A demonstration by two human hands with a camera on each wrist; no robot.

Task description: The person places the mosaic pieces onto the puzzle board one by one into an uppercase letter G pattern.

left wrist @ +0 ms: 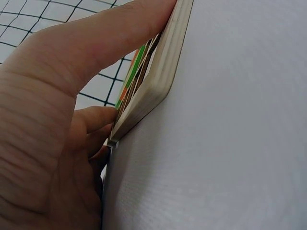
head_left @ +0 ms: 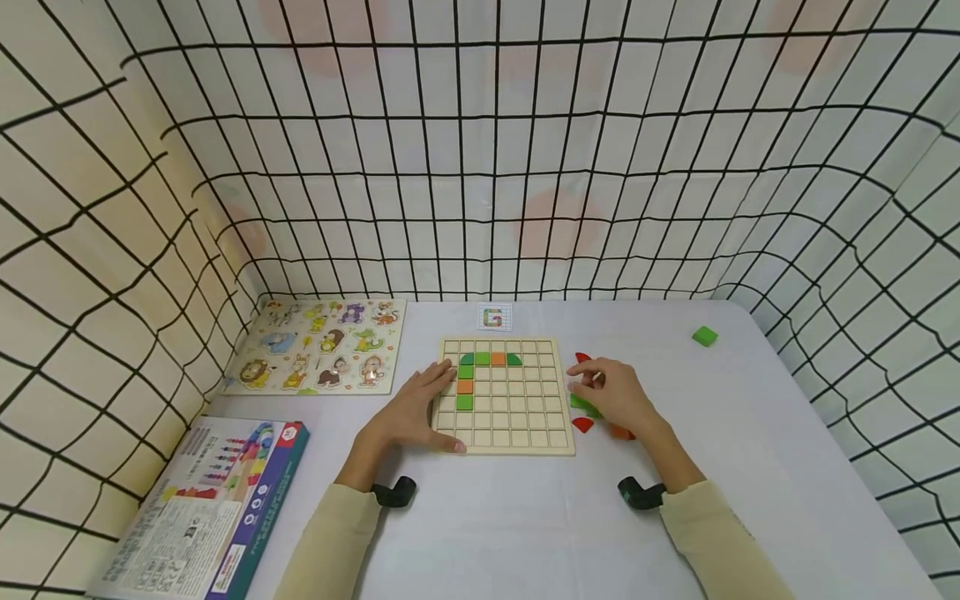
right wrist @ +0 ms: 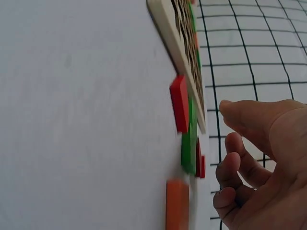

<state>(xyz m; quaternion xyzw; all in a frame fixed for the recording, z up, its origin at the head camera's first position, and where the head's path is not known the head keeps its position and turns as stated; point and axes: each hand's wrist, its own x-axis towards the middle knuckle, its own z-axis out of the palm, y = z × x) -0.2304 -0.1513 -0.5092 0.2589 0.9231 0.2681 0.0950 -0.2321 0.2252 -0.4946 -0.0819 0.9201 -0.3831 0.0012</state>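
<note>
A wooden grid board [head_left: 525, 417] lies on the white table. It holds green [head_left: 465, 402] and orange tiles [head_left: 465, 386] in a hook shape. My left hand [head_left: 420, 407] rests flat on the board's left edge, and its thumb [left wrist: 120, 33] presses the front-left corner of the board [left wrist: 158, 81]. My right hand [head_left: 611, 392] hovers just right of the board with loosely curled fingers [right wrist: 235, 158] that hold nothing visible. Under and around it lie loose tiles: a red one [right wrist: 180, 103], a green one [right wrist: 188, 146] and an orange one [right wrist: 177, 206].
A small card with a letter G [head_left: 494, 317] lies behind the board. An animal peg puzzle [head_left: 322, 346] sits at the back left and a printed box [head_left: 217, 508] at the front left. A lone green tile [head_left: 704, 336] lies far right. Grid-patterned walls enclose the table.
</note>
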